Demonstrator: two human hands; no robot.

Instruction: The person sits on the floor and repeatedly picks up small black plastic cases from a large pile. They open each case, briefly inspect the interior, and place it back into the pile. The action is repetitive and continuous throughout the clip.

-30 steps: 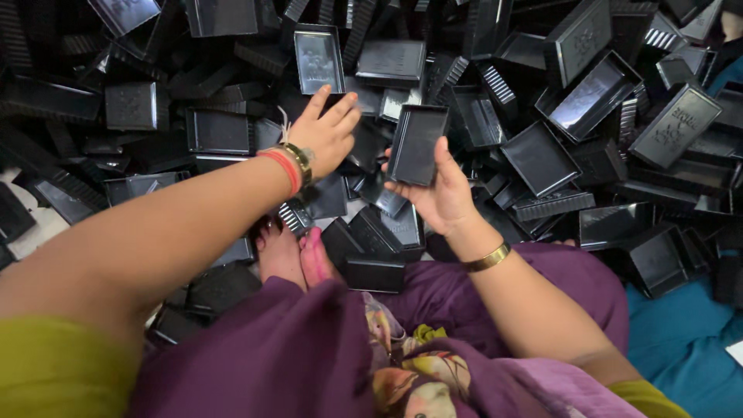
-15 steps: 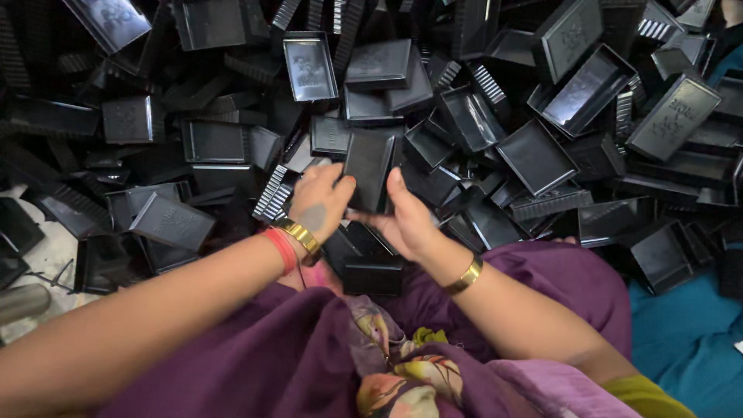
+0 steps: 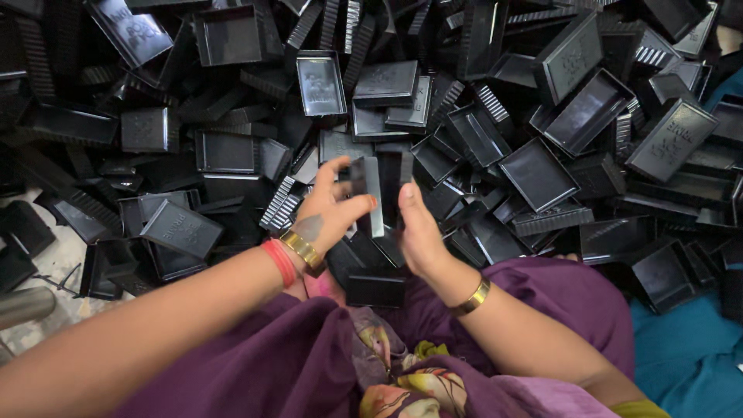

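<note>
Black plastic tray, rectangular and shallow, stood nearly on edge between both hands above the lap. Gripped on one side by the left hand and braced on the other by the right hand. Glossy, ribbed along the rim.

Pale speckled floor — teal cloth

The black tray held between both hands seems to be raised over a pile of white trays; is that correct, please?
Not quite: the head view shows the pile is black trays, not white. The black tray is indeed held between the left hand and right hand.
</note>
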